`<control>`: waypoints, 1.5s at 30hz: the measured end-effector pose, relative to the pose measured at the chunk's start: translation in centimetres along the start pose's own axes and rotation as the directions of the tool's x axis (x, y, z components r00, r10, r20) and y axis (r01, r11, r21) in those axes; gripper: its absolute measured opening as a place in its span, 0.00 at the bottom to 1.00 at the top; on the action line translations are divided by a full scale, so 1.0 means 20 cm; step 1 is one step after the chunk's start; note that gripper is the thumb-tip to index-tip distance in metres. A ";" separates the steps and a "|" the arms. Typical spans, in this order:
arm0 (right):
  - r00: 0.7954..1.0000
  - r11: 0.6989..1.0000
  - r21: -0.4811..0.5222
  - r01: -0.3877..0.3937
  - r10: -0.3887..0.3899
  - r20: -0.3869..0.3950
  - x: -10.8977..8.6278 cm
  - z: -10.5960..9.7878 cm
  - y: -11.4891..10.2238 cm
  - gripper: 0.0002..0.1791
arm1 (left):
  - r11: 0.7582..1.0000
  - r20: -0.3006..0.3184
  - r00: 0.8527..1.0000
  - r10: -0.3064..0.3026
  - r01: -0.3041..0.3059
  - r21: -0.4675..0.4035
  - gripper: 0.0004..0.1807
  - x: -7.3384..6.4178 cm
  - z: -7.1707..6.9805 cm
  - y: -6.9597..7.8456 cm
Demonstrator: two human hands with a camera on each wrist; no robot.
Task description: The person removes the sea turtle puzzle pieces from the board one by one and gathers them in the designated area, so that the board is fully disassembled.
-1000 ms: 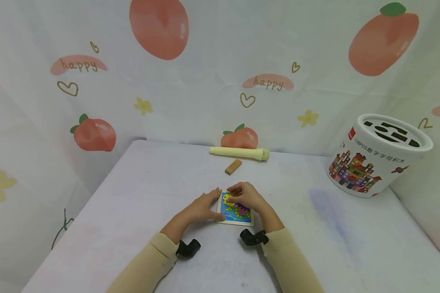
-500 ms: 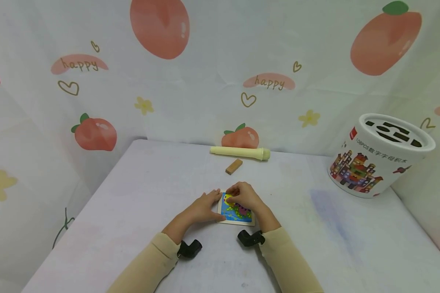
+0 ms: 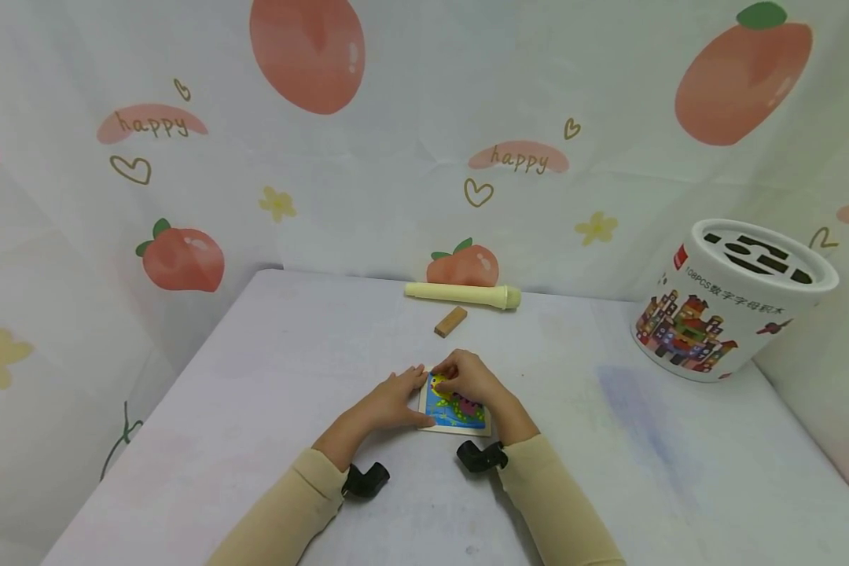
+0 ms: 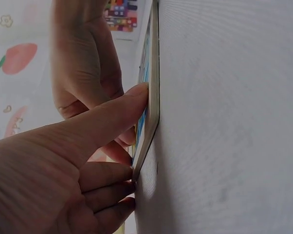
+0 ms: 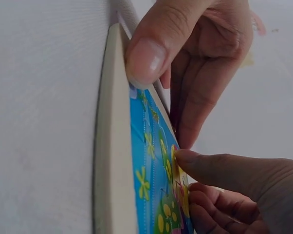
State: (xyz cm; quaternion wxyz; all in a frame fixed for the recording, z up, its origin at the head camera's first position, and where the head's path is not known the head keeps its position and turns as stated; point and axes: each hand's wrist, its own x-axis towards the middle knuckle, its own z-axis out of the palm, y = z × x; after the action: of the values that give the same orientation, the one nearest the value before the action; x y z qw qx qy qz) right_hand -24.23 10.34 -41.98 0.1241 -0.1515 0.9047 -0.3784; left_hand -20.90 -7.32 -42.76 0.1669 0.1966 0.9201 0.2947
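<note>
My left hand [image 3: 394,399] grips the puzzle board [image 3: 458,420] at nine o'clock; my right hand [image 3: 472,379] pinches its yellow part [image 3: 435,380] near eleven. I see a wooden block [image 3: 450,321] at twelve.

In the head view, the puzzle [image 3: 454,417] lies on the desk [image 3: 311,338] below the frame's centre, the left hand [image 3: 391,402] at its left edge, the right hand [image 3: 471,379] over its upper part. Behind lie the block [image 3: 450,322], then the microphone [image 3: 460,294]. The bucket [image 3: 725,310] stands at right; the cloth [image 3: 368,181] hangs behind.
</note>
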 end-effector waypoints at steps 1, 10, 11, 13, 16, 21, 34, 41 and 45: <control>1.000 1.000 -0.005 0.004 -0.004 0.006 0.00 0.00 0.00 0.13 | 1.000 0.001 1.000 -0.003 0.003 0.005 0.45 0.00 0.00 0.00; 1.000 0.999 -0.041 0.021 -0.021 0.014 0.00 0.00 -0.01 0.12 | 1.000 0.006 1.000 0.004 -0.004 0.013 0.45 0.00 -0.01 0.00; 1.000 0.999 -0.043 0.020 -0.020 0.013 0.00 0.00 -0.01 0.12 | 1.000 0.007 1.000 0.006 -0.006 0.012 0.45 0.00 -0.01 0.00; 1.000 0.999 -0.046 0.013 -0.013 0.010 0.01 0.00 -0.02 0.12 | 1.000 0.008 1.000 0.005 -0.005 0.010 0.44 0.00 -0.01 0.00; 1.000 0.999 -0.051 -0.009 0.009 0.004 0.01 0.00 -0.02 0.11 | 1.000 0.015 1.000 -0.002 0.002 0.007 0.44 0.00 -0.02 0.01; 0.999 0.998 -0.050 -0.039 0.039 -0.003 0.01 0.00 -0.03 0.11 | 1.000 0.028 0.999 -0.022 0.021 0.015 0.44 0.00 -0.03 0.02; 0.998 0.998 -0.019 -0.054 0.053 -0.029 0.00 0.01 -0.03 0.11 | 0.998 0.037 0.999 -0.040 0.038 0.049 0.44 0.00 -0.03 0.03; 1.000 1.000 -0.022 -0.012 0.012 -0.015 0.00 -0.01 -0.02 0.09 | 0.998 0.035 0.999 -0.042 0.040 0.050 0.44 0.00 -0.04 0.04; 1.000 0.999 -0.043 0.018 -0.017 0.017 0.00 -0.01 -0.02 0.11 | 0.998 0.040 0.998 -0.038 0.036 0.054 0.43 -0.01 -0.04 0.05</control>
State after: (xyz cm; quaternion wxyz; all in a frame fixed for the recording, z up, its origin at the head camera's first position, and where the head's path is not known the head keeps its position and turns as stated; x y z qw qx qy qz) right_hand -24.19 10.30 -41.52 0.1251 -0.1651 0.9102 -0.3588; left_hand -20.90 -7.07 -41.60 0.1860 0.1898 0.9275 0.2628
